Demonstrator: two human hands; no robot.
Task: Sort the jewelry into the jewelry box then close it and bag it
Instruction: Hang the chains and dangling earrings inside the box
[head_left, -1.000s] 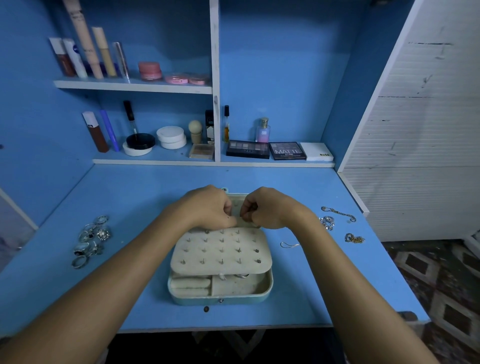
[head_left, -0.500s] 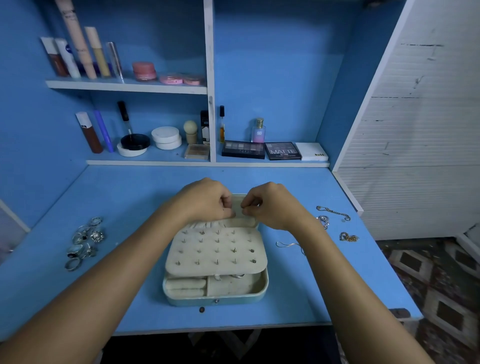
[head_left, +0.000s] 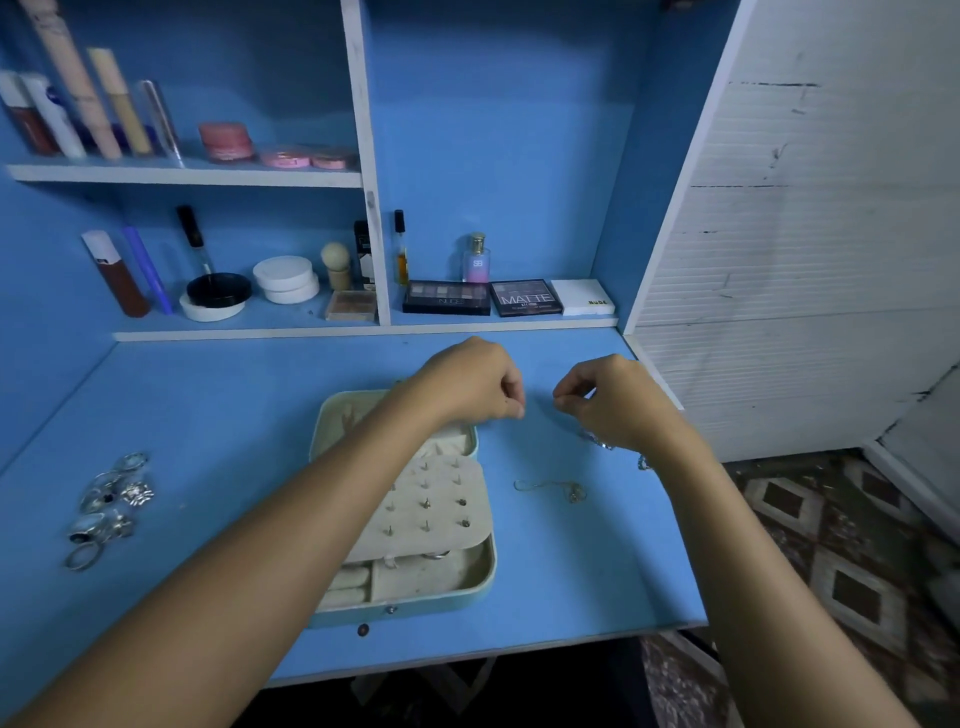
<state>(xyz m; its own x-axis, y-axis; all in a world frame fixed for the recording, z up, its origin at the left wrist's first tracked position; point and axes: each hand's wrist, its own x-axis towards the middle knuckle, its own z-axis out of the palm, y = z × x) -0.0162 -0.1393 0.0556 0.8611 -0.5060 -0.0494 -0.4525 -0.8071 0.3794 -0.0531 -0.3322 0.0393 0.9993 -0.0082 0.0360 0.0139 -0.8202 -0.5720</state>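
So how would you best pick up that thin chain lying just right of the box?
Pinch the thin chain at its pendant end, coming straight down from above. It lies flat and loose on the blue desk, so the small lump is probably the easiest thing to catch.

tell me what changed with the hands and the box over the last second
Both hands moved right, off the jewelry box: the left hand and right hand now hover apart over the desk, fingertips pinched; what they hold, if anything, is too fine to see. Box, rings and thin chain stayed put.
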